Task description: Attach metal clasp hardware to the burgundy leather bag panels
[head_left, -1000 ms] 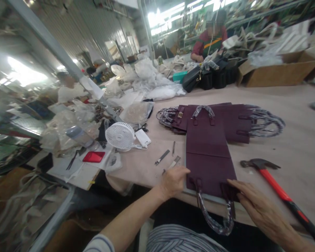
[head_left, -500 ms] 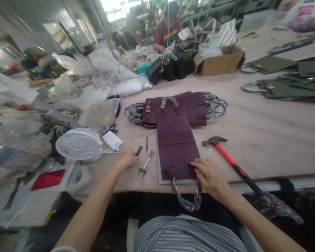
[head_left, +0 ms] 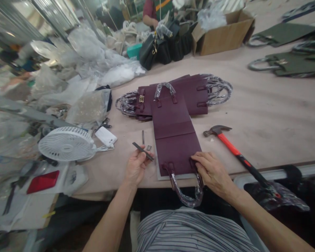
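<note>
A flat, unfolded purple bag panel (head_left: 174, 134) lies on the table in front of me, its plastic-wrapped handle (head_left: 186, 192) hanging over the near edge. My right hand (head_left: 212, 171) presses down on the panel's near right corner by the handle tab, fingers flat. Just left of the panel, my left hand (head_left: 138, 164) pinches a thin dark metal tool (head_left: 143, 151) lifted off the table. A short metal pin (head_left: 143, 137) and a small metal piece (head_left: 148, 148) lie beside it.
A stack of purple bag panels (head_left: 191, 92) lies behind, a red-handled hammer (head_left: 236, 152) to the right. A white fan (head_left: 67, 143), a white power bank (head_left: 106, 136), a red phone (head_left: 43, 181) and plastic bags fill the left. Green panels (head_left: 291, 63), a cardboard box (head_left: 225, 33) and a seated person are farther off.
My left hand moved left from the panel's edge to the metal tools, took hold of one and lifted it. My right hand settled on the panel's near right corner. The camera tilted down.
</note>
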Motion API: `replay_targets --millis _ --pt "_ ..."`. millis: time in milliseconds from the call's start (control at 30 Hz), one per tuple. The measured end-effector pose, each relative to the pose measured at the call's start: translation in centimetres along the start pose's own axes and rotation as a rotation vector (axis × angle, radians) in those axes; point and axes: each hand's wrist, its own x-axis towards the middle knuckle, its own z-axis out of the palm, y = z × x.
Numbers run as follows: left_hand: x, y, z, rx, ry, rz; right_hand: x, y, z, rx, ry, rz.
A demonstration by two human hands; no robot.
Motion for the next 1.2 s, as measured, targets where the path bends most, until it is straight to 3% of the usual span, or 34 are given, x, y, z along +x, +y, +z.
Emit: replay_targets --millis 100,233,333,467,767,1200 --pt "-1.1 -1.9 2.8 0.097 -0.061 0.091 -0.1 0.0 0.0 0.014 -0.004 0.032" --pt "-2.5 -3.1 5.2 0.445 -0.157 0.296 -0.2 -0.1 -0.1 0.034 0.015 0.058" --pt "-3.0 -3.6 5.7 0.677 -0.185 0.46 -0.5 -0.3 -0.3 0.05 0.048 0.061" --pt "-3.1 -4.3 5.3 0.726 -0.187 0.618 -1.3 0.0 -0.6 0.055 0.13 0.145" --pt "-3.3 -4.7 5.6 0.738 -0.219 0.681 -4.3 2.8 -1.5 -0.017 0.204 0.318" --pt "-3.3 -5.0 5.2 0.796 -0.189 0.649 -4.8 2.8 -1.5 -0.009 0.217 0.311"
